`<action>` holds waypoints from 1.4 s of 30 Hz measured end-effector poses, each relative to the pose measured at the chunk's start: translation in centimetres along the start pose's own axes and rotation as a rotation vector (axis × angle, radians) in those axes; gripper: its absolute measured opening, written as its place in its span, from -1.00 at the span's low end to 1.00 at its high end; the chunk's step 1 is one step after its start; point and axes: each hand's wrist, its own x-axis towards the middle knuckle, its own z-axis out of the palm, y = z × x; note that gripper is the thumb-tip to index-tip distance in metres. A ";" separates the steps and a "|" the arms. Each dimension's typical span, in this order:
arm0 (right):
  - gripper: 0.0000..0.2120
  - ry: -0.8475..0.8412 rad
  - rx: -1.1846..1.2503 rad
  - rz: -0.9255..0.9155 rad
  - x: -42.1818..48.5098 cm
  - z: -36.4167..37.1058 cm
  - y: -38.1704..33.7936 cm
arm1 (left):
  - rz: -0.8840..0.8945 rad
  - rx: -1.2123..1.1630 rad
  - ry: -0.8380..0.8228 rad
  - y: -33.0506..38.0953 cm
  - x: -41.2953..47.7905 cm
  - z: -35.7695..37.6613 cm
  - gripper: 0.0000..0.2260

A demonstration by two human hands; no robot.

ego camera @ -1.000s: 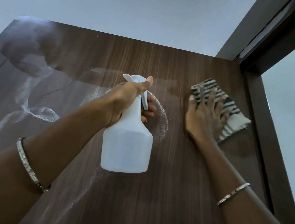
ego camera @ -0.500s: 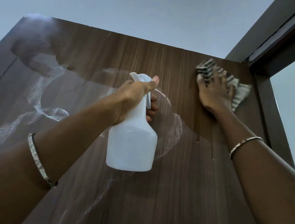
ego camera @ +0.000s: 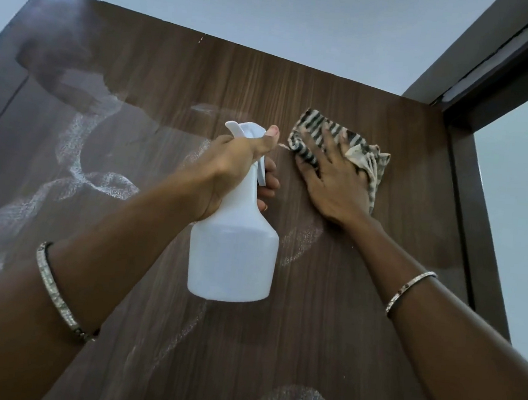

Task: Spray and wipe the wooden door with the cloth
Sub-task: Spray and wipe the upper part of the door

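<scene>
The dark wooden door [ego camera: 326,317] fills the view, seen from below up to its top edge. White spray trails curl across its left and lower parts. My left hand [ego camera: 233,168] grips the neck of a white spray bottle [ego camera: 234,254], thumb up by the nozzle, fingers on the trigger. My right hand [ego camera: 334,180] presses a black-and-white striped cloth [ego camera: 323,128] flat against the door, just right of the bottle, fingers spread straight over it.
The dark door frame [ego camera: 473,234] runs down the right side, with its top rail [ego camera: 499,51] slanting at the upper right. A pale wall and ceiling [ego camera: 272,12] lie above the door. A bracelet sits on each wrist.
My right hand slid the cloth up to the door's top right corner, then down and left toward the bottle. The left hand with the bottle stayed nearly still.
</scene>
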 end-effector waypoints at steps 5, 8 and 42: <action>-0.39 0.053 -0.035 0.403 -1.9 -2.1 8.3 | -0.018 -0.029 -0.051 0.0 -0.6 1.0 -0.49; -0.36 0.101 0.022 0.559 -5.0 -2.3 10.7 | -0.011 -0.033 -0.066 0.0 -0.9 1.9 -0.49; -0.43 -0.001 -0.009 0.190 -13.2 -1.1 16.1 | -0.026 0.171 0.140 -2.6 -2.6 14.0 -0.46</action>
